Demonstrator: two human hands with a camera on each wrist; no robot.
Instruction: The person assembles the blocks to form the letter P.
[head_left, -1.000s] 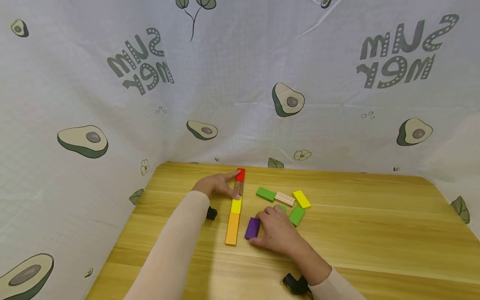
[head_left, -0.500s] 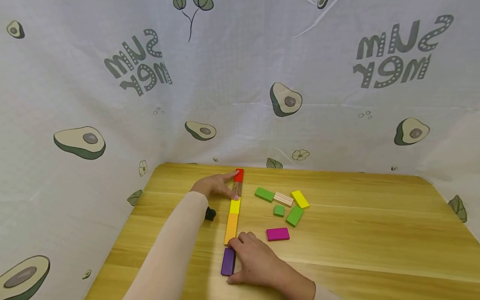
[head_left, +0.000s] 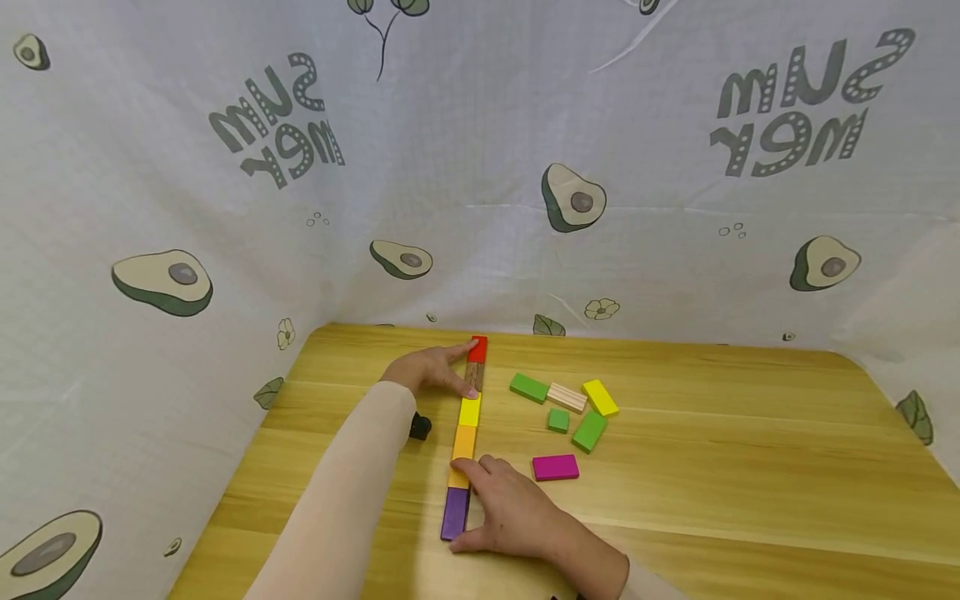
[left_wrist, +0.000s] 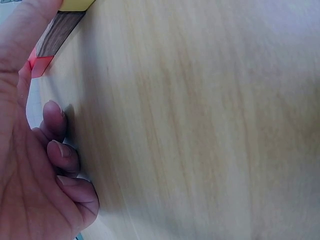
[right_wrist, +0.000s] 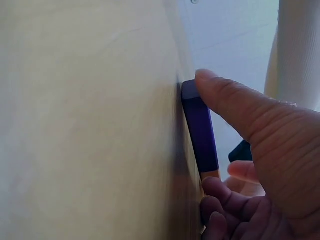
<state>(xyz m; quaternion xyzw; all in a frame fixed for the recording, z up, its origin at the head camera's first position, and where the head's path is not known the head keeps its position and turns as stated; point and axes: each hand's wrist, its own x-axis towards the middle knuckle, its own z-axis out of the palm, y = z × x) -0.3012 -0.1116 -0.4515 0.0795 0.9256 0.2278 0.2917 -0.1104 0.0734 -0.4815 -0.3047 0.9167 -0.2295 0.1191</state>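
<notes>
A straight row of blocks runs toward me in the head view: red [head_left: 478,350], brown wood-grained [head_left: 475,377], yellow [head_left: 469,410], orange [head_left: 464,442] and purple [head_left: 455,514]. My left hand [head_left: 429,369] lies by the far part, its extended index finger on the red block and thumb at the brown-yellow joint. The left wrist view shows its other fingers curled beside the row. My right hand [head_left: 517,508] spans the purple block, thumb against its near end and index finger over the orange block. Purple and orange meet end to end.
Right of the row lie a magenta block [head_left: 556,467], a small green block [head_left: 558,420], two longer green blocks [head_left: 529,388], a striped pale block [head_left: 567,397] and a yellow block [head_left: 600,397]. A small black object [head_left: 421,427] shows beside my left forearm. Patterned cloth hangs behind the table.
My right hand carried the purple block left from near the loose blocks, then slid it forward against the orange one. The magenta block came into sight. My left hand kept its place.
</notes>
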